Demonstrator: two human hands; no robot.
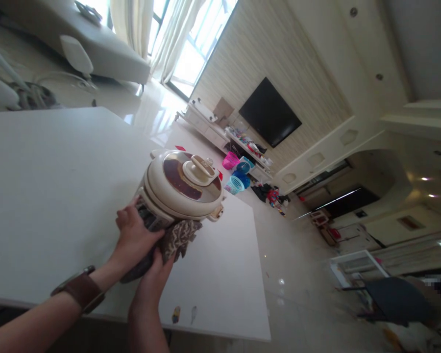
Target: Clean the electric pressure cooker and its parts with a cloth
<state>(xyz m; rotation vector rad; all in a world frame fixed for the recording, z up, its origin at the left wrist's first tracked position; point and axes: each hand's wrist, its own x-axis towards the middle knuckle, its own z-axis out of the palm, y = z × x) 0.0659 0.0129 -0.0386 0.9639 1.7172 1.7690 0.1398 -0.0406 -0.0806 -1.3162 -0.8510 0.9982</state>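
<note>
A cream electric cooker (152,201) with a brown and clear lid (182,184) stands on the white table, tilted in my view. My left hand (134,238), with a brown-strapped watch (81,291) on its wrist, is closed against the cooker's front panel; its thumb presses the edge of a brown and white patterned cloth (181,238). Just below, my right hand (158,272) grips the same cloth from underneath, close to the cooker's lower side. A dark rounded part (137,268) shows between my wrists; whether it is cloth or cooker base I cannot tell.
The white table (55,196) spreads under the cooker. Two small objects, one yellow and dark (176,315) and one greyish (193,315), lie near its front edge. Beyond are a sofa (106,59), baskets (235,184), a television (270,113) and a dark chair (397,299).
</note>
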